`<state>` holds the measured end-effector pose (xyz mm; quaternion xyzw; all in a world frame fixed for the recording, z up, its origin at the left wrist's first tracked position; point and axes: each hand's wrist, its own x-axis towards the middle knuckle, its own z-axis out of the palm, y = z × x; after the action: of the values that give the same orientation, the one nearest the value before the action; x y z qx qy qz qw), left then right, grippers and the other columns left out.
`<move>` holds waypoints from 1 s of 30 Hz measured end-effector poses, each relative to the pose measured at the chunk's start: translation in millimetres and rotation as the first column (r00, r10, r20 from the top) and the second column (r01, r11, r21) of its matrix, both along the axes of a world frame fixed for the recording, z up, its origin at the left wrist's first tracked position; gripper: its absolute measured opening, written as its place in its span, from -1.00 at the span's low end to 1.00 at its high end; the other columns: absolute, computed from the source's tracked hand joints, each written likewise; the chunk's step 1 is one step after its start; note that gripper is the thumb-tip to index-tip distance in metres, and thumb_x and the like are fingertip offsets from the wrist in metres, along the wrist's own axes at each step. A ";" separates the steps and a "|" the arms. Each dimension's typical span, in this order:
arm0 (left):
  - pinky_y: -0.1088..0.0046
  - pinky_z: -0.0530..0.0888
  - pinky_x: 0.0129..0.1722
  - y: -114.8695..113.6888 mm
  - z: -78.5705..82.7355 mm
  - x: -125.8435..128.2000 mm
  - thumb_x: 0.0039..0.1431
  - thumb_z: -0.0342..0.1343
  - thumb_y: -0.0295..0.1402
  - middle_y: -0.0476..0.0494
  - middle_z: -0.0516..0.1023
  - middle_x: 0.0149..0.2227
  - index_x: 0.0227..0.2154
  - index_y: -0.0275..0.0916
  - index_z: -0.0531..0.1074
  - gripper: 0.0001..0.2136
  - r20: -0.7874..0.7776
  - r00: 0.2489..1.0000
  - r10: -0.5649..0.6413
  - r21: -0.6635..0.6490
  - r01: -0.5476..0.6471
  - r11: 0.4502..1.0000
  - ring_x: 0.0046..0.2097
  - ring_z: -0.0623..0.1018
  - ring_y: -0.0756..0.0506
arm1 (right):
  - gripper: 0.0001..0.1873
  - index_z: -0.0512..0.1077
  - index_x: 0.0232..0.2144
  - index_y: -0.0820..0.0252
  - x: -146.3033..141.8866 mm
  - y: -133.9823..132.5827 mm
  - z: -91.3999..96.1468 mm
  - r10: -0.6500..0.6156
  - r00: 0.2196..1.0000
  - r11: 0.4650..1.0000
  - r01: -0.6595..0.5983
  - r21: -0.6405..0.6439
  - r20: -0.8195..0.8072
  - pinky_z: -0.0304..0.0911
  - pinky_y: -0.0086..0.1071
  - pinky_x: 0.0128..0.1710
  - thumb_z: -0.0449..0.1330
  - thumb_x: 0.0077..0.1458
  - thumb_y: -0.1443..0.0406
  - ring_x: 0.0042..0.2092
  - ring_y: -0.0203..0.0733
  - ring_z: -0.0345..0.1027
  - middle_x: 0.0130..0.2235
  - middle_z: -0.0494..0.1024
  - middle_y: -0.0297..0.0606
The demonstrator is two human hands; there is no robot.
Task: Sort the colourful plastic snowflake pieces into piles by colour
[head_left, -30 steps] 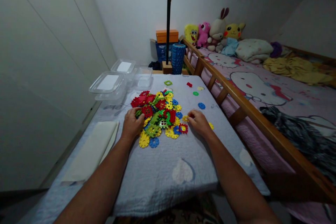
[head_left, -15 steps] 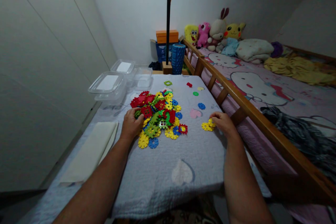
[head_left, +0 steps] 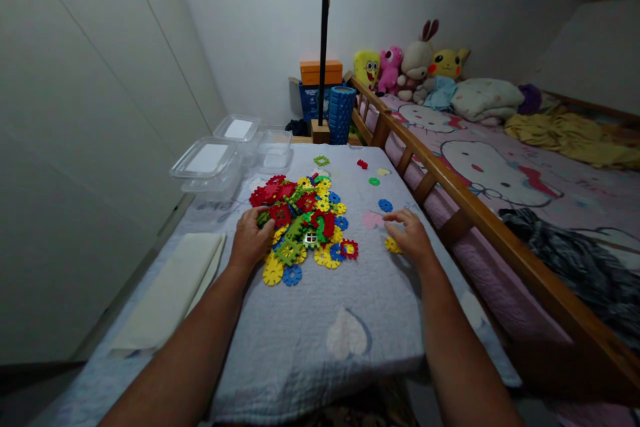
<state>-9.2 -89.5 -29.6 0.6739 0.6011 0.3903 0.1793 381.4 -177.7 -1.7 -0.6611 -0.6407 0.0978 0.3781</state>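
Observation:
A heap of flat plastic gear-shaped pieces [head_left: 303,217] in red, yellow, green and blue lies on a pale quilted cloth [head_left: 320,320]. My left hand [head_left: 251,239] rests with curled fingers against the heap's left edge, touching pieces there. My right hand [head_left: 411,235] lies to the right of the heap with its fingers stretched out, partly over a yellow piece [head_left: 391,245]. A pink heart patch [head_left: 373,219] on the cloth shows just left of its fingertips. Single pieces lie further back: a blue one [head_left: 385,205], a green one [head_left: 374,181], a red one [head_left: 362,164].
Clear lidded plastic boxes [head_left: 207,163] stand at the back left, and a folded cream cloth [head_left: 175,287] lies at the left. A wooden bed rail [head_left: 480,227] runs along the right. Behind stand a black pole [head_left: 324,40], a blue roller [head_left: 341,113] and soft toys [head_left: 415,63].
My right hand went from the heap's right edge out to the right, where yellow pieces now lie, then opened and shifted slightly back left. My left hand stayed at the heap.

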 end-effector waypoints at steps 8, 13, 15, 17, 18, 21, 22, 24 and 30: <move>0.06 0.39 0.24 -1.0 1.0 1.0 0.11 0.05 -0.15 -0.27 0.54 0.00 -0.08 -0.18 0.47 -0.64 0.011 1.000 0.002 -0.006 -0.002 1.000 0.13 0.49 -0.29 | -0.53 0.55 -0.04 0.08 -67.6 -8.2 3.2 0.383 0.911 0.908 -0.342 -0.242 0.151 0.15 -0.08 0.10 0.44 -0.02 0.14 0.05 0.05 0.27 -0.04 0.51 -0.14; 0.08 0.38 0.24 -0.7 1.4 1.8 0.11 0.06 -0.17 -0.25 0.54 0.01 -0.08 -0.17 0.48 -0.65 0.014 1.000 0.007 -0.002 -0.007 1.000 0.12 0.50 -0.28 | -0.65 0.54 -0.11 0.10 -68.6 -8.7 1.8 0.400 0.902 0.898 -0.350 -0.267 0.163 0.17 -0.16 0.02 0.39 0.02 0.22 -0.04 -0.02 0.28 -0.15 0.51 -0.18; 0.08 0.39 0.24 -0.8 1.8 1.7 0.11 0.05 -0.16 -0.25 0.54 0.00 -0.08 -0.18 0.48 -0.65 0.011 1.000 0.004 0.000 -0.004 1.000 0.12 0.50 -0.28 | -0.67 0.54 -0.12 0.12 -66.8 -6.7 -1.0 0.393 0.911 0.905 -0.358 -0.230 0.129 0.19 -0.17 0.00 0.37 0.02 0.23 -0.07 -0.04 0.31 -0.17 0.52 -0.19; 0.07 0.39 0.24 -1.1 2.2 1.4 0.12 0.05 -0.16 -0.25 0.54 0.00 -0.08 -0.17 0.48 -0.65 0.007 1.000 -0.001 0.001 0.001 1.000 0.13 0.50 -0.28 | -0.72 0.52 -0.16 0.14 -65.6 -4.7 -3.4 0.381 0.922 0.912 -0.363 -0.191 0.070 0.21 -0.21 -0.04 0.33 0.04 0.24 -0.12 -0.07 0.34 -0.20 0.54 -0.20; 0.07 0.39 0.24 -1.3 2.4 1.3 0.12 0.05 -0.16 -0.25 0.54 -0.01 -0.08 -0.17 0.47 -0.65 0.005 1.000 -0.002 0.003 0.002 1.000 0.13 0.50 -0.29 | -0.78 0.52 -0.19 0.15 -65.4 -3.8 -3.9 0.375 0.926 0.915 -0.363 -0.176 0.039 0.22 -0.23 -0.07 0.30 0.07 0.25 -0.15 -0.09 0.35 -0.22 0.55 -0.21; 0.07 0.39 0.25 -1.7 2.7 1.2 0.12 0.06 -0.16 -0.25 0.55 -0.01 -0.08 -0.17 0.46 -0.66 0.006 1.000 -0.002 0.005 0.002 1.000 0.14 0.49 -0.29 | -0.82 0.48 -0.34 0.15 -64.5 -0.4 -2.3 0.354 0.935 0.920 -0.353 -0.172 -0.026 0.21 -0.29 -0.18 0.14 0.22 0.21 -0.24 -0.15 0.36 -0.31 0.54 -0.24; 0.07 0.39 0.25 -1.7 2.8 1.3 0.11 0.06 -0.17 -0.25 0.55 -0.01 -0.08 -0.17 0.46 -0.66 0.008 1.000 0.000 0.006 0.000 1.000 0.14 0.49 -0.29 | -0.75 0.46 -0.38 0.15 -63.7 1.7 -0.8 0.347 0.937 0.921 -0.347 -0.175 -0.033 0.20 -0.30 -0.21 0.08 0.27 0.18 -0.26 -0.16 0.35 -0.34 0.53 -0.24; 0.07 0.39 0.24 -1.8 3.0 1.6 0.11 0.06 -0.17 -0.26 0.55 0.00 -0.08 -0.17 0.46 -0.66 0.012 1.000 0.004 0.008 -0.004 1.000 0.13 0.50 -0.28 | -0.63 0.42 -0.46 0.14 -60.7 9.0 3.2 0.339 0.941 0.926 -0.337 -0.171 -0.022 0.18 -0.31 -0.24 0.01 0.32 0.14 -0.29 -0.18 0.33 -0.39 0.49 -0.26; 0.07 0.40 0.22 -2.4 4.9 2.9 0.13 0.06 -0.17 -0.25 0.56 -0.01 -0.09 -0.17 0.47 -0.67 0.012 1.000 0.000 0.009 0.000 1.000 0.11 0.52 -0.28 | -0.65 0.40 -0.55 0.15 -46.1 65.6 17.7 0.219 0.967 0.940 -0.246 -0.238 -0.133 0.13 -0.39 -0.43 0.04 0.23 0.17 -0.45 -0.26 0.27 -0.54 0.39 -0.34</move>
<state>-6.3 -91.9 -24.7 0.6726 0.5982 0.3969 0.1798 335.3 -112.1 16.1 -0.6175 -0.6759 0.2570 0.3095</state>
